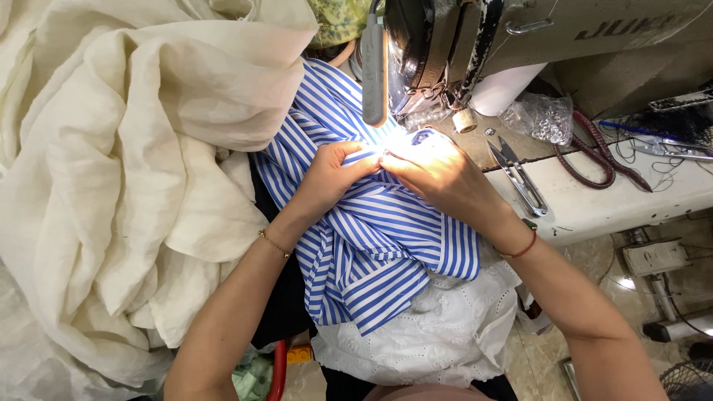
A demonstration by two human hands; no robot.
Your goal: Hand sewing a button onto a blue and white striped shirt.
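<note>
Both hands are pinching the same spot of the striped shirt [386, 238]: the left hand [330, 178] is closing its grip on a fold from one side while the right hand [438, 174] is meeting it fingertip to fingertip, seemingly to keep the edge flat just in front of the sewing machine [475, 44]. The rest of the shirt is hanging off the bench [594, 200] toward the lap, over white lace cloth [438, 334]. Thread snips [520, 178] are lying just beside the right wrist, and cream fabric [119, 171] is piling up on the left.
</note>
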